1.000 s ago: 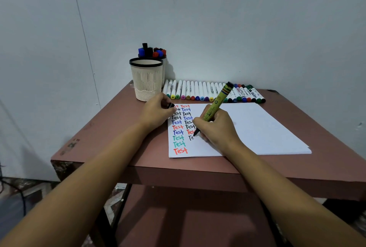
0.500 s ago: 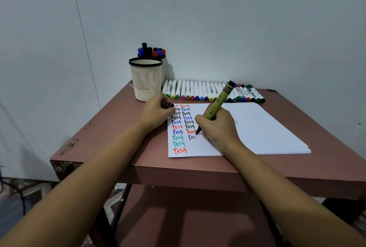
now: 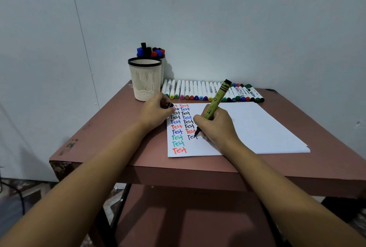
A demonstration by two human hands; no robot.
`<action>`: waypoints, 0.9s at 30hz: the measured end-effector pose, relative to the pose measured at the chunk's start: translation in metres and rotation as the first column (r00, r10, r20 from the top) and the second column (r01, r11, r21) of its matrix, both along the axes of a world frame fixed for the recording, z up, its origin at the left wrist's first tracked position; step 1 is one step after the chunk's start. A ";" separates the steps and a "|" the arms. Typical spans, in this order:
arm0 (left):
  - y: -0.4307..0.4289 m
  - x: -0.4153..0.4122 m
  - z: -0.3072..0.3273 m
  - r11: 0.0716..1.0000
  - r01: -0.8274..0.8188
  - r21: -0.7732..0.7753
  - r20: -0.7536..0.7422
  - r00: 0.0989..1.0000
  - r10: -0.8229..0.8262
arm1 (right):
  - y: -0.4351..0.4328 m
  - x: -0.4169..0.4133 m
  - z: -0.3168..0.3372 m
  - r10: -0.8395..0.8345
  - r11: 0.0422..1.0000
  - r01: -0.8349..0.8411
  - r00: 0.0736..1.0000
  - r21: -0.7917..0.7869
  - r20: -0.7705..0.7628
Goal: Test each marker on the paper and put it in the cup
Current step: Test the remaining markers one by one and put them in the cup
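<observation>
Now a green-barrelled marker (image 3: 214, 100) stands tilted in the right hand (image 3: 215, 125). Its black tip touches the paper (image 3: 257, 125) just below the fingertips, and its tail end points up past the knuckles toward the wall. The thumb and fingers curl around the lower barrel in a writing grip.

Over the last second the black word (image 3: 191, 137) under the tip has grown from "Te" to "Tes" and now reads "Test", with the tip on the last stroke. This suggests the marker writes well and its test is nearly done. What probably remains is to cap it and drop it in the cup.

To the left of the writing fingers, two columns of earlier "Test" words run down the sheet in red, blue, black and green.

The left hand (image 3: 155, 111) has stayed on the paper's top left corner, fingers curled around a small black cap (image 3: 169, 105), probably this marker's own. Just beyond those fingers stands a white mesh cup (image 3: 145, 80) with a dark rim. Behind it a second cup (image 3: 162, 68) holds capped markers.

Beyond the right fingers, a row of capped markers (image 3: 198, 92) lies side by side along the far edge of the brown table (image 3: 103, 137).
</observation>
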State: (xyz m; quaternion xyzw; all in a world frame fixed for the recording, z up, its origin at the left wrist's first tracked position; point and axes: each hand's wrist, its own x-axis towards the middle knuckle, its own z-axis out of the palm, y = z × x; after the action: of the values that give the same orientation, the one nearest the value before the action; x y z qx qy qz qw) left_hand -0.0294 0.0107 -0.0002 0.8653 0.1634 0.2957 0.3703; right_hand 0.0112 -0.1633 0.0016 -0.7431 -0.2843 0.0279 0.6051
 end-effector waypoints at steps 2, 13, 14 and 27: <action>-0.001 0.000 0.000 1.000 -0.008 0.010 0.002 1.000 0.008 | -0.001 -0.003 0.002 -0.051 0.997 0.054 0.997 -0.056 0.056; -0.011 -0.006 0.005 0.984 0.110 0.137 0.114 0.985 -0.126 | -0.012 0.013 0.020 0.192 0.889 0.067 0.843 0.452 -0.502; -0.012 -0.006 0.005 0.981 0.122 0.149 0.113 0.984 -0.139 | -0.012 0.016 0.022 0.198 0.881 0.070 0.843 0.468 -0.500; -0.018 -0.005 0.008 0.951 0.195 0.242 0.081 0.972 -0.220 | 0.006 0.033 0.020 0.254 0.910 -0.106 0.907 0.401 -0.336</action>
State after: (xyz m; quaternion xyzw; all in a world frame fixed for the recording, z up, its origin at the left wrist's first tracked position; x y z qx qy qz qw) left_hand -0.0341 -0.0069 0.0075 0.8978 0.0155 0.3182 0.3041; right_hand 0.0443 -0.1569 0.0217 -0.5643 -0.2299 0.1740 0.7736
